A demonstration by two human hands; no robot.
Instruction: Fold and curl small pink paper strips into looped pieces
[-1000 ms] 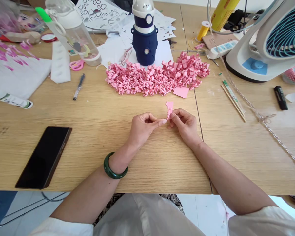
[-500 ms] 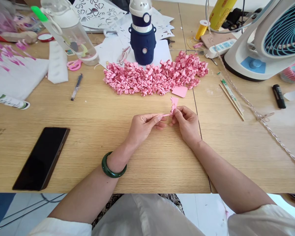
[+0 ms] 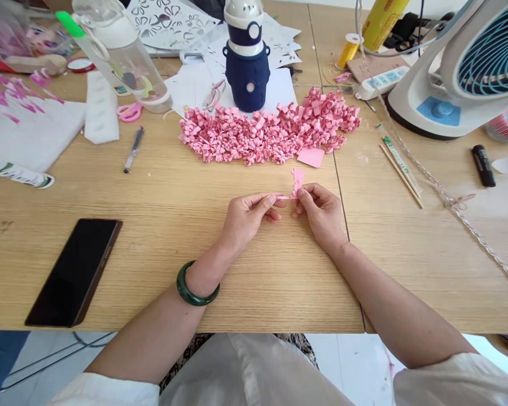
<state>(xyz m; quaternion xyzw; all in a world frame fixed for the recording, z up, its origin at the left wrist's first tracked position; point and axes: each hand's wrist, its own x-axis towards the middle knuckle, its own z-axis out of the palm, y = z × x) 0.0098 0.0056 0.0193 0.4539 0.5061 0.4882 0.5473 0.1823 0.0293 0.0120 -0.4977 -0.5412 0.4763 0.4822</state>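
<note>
Both my hands meet over the middle of the wooden table. My right hand pinches a small pink paper piece with curled fringes, held upright. My left hand, with a green bangle on its wrist, pinches one thin strip of that same piece and holds it stretched out sideways. Just beyond my hands lies a long heap of curled pink paper pieces, with a flat pink paper square at its near edge.
A black phone lies at the near left. A navy bottle and a clear bottle stand behind the heap. A fan, chopsticks, a twisted cord and a black marker are on the right; a pen and pink scissors on the left.
My left hand has drawn a strip of the pink piece out to the left. The piece itself has shifted slightly right and up in my right hand.
</note>
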